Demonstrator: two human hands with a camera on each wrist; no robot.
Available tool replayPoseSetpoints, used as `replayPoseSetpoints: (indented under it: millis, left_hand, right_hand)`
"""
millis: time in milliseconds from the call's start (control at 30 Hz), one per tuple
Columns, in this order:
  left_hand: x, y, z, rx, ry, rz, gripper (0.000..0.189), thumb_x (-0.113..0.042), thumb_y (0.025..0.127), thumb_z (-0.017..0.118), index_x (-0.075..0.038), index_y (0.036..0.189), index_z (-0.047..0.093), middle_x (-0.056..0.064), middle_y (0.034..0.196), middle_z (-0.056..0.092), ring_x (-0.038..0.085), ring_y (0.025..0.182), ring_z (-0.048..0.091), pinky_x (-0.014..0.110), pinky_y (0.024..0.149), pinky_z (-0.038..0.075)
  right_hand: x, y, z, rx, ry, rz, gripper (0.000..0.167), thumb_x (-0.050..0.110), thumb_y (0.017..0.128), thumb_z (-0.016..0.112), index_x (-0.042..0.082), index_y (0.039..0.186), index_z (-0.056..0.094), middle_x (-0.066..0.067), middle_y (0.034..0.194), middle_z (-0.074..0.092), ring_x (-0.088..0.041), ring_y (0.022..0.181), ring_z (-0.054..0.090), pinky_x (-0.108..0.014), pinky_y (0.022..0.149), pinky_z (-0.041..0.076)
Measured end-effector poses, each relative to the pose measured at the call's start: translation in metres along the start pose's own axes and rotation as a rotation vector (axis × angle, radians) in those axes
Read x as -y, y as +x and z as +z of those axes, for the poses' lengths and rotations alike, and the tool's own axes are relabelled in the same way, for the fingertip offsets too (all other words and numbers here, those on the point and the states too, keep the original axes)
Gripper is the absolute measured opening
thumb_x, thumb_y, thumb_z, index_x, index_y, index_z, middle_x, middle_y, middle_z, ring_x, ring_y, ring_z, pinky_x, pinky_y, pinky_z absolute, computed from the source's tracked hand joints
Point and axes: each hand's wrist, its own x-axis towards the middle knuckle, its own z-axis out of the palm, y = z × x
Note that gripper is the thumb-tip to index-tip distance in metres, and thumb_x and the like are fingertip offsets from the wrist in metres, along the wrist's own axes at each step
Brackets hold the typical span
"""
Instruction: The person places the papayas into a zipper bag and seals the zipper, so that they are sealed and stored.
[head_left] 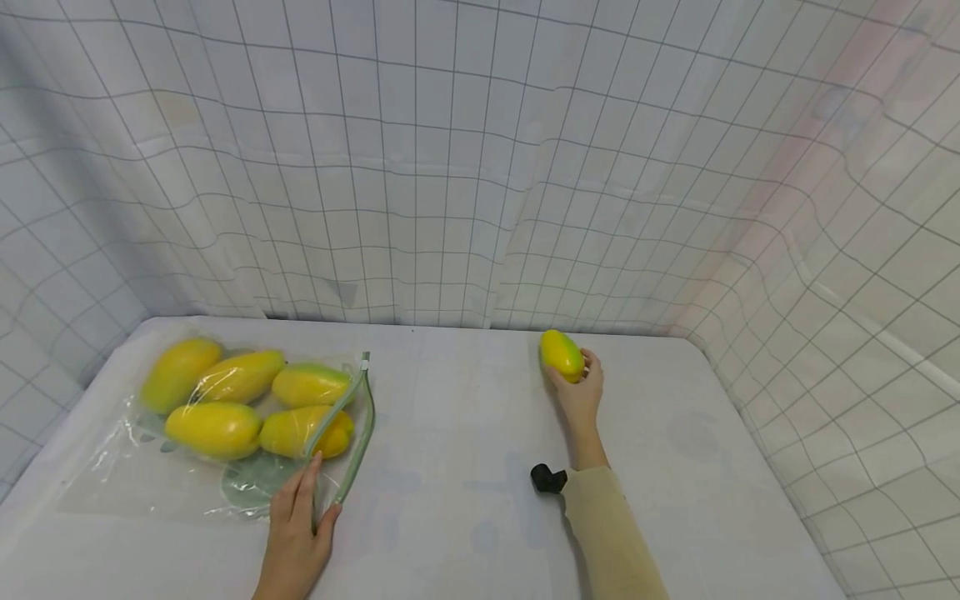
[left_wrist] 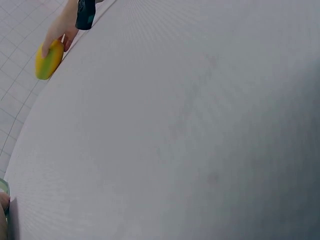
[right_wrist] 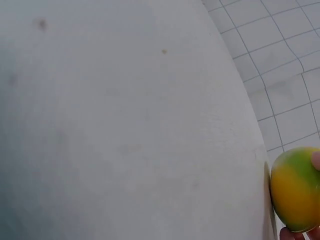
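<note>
On the right of the table, my right hand (head_left: 583, 396) grips a yellow-green mango (head_left: 561, 354) near the back edge. That mango (right_wrist: 296, 190) also shows at the lower right of the right wrist view, its underside close to the tabletop. Toward the left lies a clear zip bag (head_left: 187, 492) with green strips along its mouth, which gapes to the right. Several mangoes (head_left: 213, 431) lie inside it. My left hand (head_left: 298, 527) rests at the near end of the bag's mouth, fingers extended on the plastic and thumb at the green strip.
A white-covered table (head_left: 465, 467) fills the lower view. Grid-patterned white curtains (head_left: 450, 167) hang behind it and at both sides. A black wrist-camera piece (head_left: 548, 479) juts out beside the right sleeve (head_left: 611, 525).
</note>
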Motion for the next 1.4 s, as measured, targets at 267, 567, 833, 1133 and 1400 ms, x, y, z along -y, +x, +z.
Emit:
replayPoseSetpoints:
  millis: [267, 567, 833, 1133, 1400]
  left_hand:
    - [0.001, 0.000, 0.000, 0.005, -0.005, -0.001, 0.067, -0.049, 0.094, 0.030, 0.006, 0.132, 0.039, 0.025, 0.112, 0.041, 0.037, 0.097, 0.036, 0.006, 0.100, 0.010]
    - [0.001, 0.000, 0.000, -0.020, -0.007, 0.015, 0.068, -0.050, 0.094, 0.031, 0.007, 0.132, 0.039, 0.026, 0.111, 0.041, 0.036, 0.099, 0.036, 0.008, 0.102, 0.010]
    - [0.001, -0.001, 0.001, -0.039, 0.000, 0.026, 0.067, -0.049, 0.094, 0.032, 0.007, 0.132, 0.039, 0.026, 0.111, 0.042, 0.036, 0.099, 0.036, 0.009, 0.103, 0.010]
    - [0.001, -0.001, 0.001, -0.038, 0.001, 0.016, 0.069, -0.050, 0.094, 0.032, 0.006, 0.132, 0.039, 0.026, 0.111, 0.041, 0.035, 0.098, 0.036, 0.008, 0.102, 0.011]
    - [0.001, 0.000, 0.000, -0.036, -0.002, 0.014, 0.069, -0.050, 0.094, 0.032, 0.007, 0.132, 0.039, 0.026, 0.110, 0.041, 0.035, 0.098, 0.036, 0.008, 0.102, 0.011]
  right_hand:
    - [0.012, -0.007, 0.001, 0.054, 0.032, 0.016, 0.063, 0.015, 0.076, 0.072, 0.009, 0.131, 0.041, -0.012, 0.130, 0.042, -0.028, 0.114, 0.041, -0.044, 0.096, 0.035]
    - [0.029, -0.031, 0.013, 0.177, 0.121, -0.064, 0.062, 0.008, 0.077, 0.072, 0.004, 0.131, 0.042, -0.015, 0.131, 0.042, -0.031, 0.115, 0.040, -0.044, 0.096, 0.037]
    - [0.048, -0.054, 0.026, 0.346, 0.158, -0.109, 0.060, 0.007, 0.077, 0.072, 0.005, 0.130, 0.044, -0.014, 0.129, 0.045, -0.029, 0.111, 0.045, -0.042, 0.094, 0.041]
    - [0.080, -0.088, 0.035, 0.617, 0.203, -0.108, 0.059, 0.002, 0.079, 0.069, 0.000, 0.131, 0.041, -0.016, 0.131, 0.043, -0.031, 0.113, 0.044, -0.042, 0.095, 0.040]
    - [0.101, -0.115, 0.041, 0.877, 0.187, -0.154, 0.059, -0.001, 0.079, 0.067, -0.006, 0.131, 0.039, -0.018, 0.131, 0.043, -0.029, 0.113, 0.046, -0.031, 0.093, 0.043]
